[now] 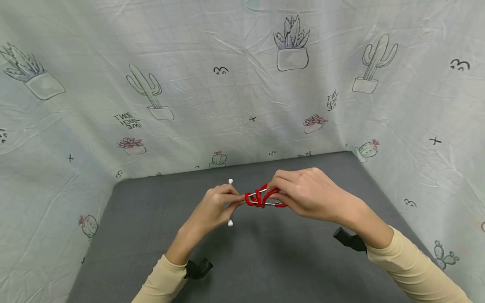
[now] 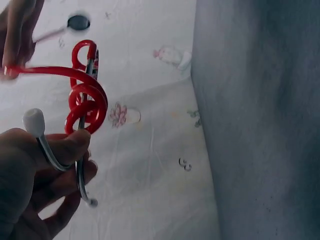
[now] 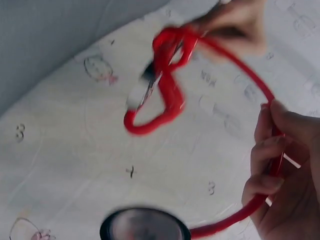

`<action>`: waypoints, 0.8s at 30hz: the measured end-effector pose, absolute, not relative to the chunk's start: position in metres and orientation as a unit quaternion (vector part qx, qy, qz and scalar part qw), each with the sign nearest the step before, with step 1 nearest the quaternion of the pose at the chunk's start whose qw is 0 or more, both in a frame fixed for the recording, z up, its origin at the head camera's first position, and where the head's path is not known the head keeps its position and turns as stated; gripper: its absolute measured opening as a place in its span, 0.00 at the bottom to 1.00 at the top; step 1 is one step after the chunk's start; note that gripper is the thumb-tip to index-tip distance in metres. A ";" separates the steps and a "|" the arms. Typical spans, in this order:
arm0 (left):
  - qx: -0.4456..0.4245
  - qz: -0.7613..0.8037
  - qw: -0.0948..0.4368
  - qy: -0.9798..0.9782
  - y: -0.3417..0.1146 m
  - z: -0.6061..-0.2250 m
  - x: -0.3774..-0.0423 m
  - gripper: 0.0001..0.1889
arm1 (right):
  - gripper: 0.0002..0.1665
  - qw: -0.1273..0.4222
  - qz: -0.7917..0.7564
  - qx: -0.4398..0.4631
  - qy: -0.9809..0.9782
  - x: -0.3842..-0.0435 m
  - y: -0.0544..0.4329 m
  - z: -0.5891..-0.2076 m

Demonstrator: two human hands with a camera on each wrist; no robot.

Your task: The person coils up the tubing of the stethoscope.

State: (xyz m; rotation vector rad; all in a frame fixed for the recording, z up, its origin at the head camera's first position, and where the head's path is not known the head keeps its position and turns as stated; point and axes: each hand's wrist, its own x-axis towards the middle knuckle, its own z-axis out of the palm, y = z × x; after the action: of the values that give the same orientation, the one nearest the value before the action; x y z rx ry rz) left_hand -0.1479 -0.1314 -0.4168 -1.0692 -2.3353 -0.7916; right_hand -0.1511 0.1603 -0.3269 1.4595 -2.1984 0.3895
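Observation:
A red stethoscope is held between both hands above the grey table, its tubing (image 1: 258, 198) looped around the metal ear tubes. My left hand (image 1: 212, 208) pinches the metal near the ear end, with a white ear tip (image 1: 230, 223) showing on either side of it. To the right, my right hand (image 1: 312, 193) grips a length of the red tube; the right wrist view shows its fingers curled round the tube (image 3: 277, 165). From that hand the tube runs on to the round, dark-rimmed chest piece (image 3: 145, 227), which hangs free and is partly cut off there.
Below the hands spreads the grey tabletop (image 1: 159, 235). A pale curtain (image 1: 242, 101) printed with potted cacti encloses it at the back and sides. Black wrist mounts (image 1: 198, 269) stick out beside both sleeves.

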 end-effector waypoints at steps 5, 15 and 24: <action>-0.439 -0.278 0.221 -0.825 -0.126 -0.418 -0.144 0.10 | 0.09 0.195 0.140 0.538 -0.808 -0.175 0.159 -0.320; -0.468 -0.318 0.220 -0.795 -0.126 -0.416 -0.141 0.13 | 0.06 0.058 0.238 0.499 -0.831 -0.215 0.179 -0.332; -0.496 -0.372 0.250 -0.743 -0.122 -0.414 -0.143 0.15 | 0.07 -0.080 0.356 0.462 -0.808 -0.233 0.180 -0.361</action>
State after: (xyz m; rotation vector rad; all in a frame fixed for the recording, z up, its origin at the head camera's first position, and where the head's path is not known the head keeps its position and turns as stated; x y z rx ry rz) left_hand -0.1429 -0.1218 -0.4136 -1.3516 -2.0244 -1.0143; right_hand -0.2326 0.1801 -0.3607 1.5288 -2.6773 1.1796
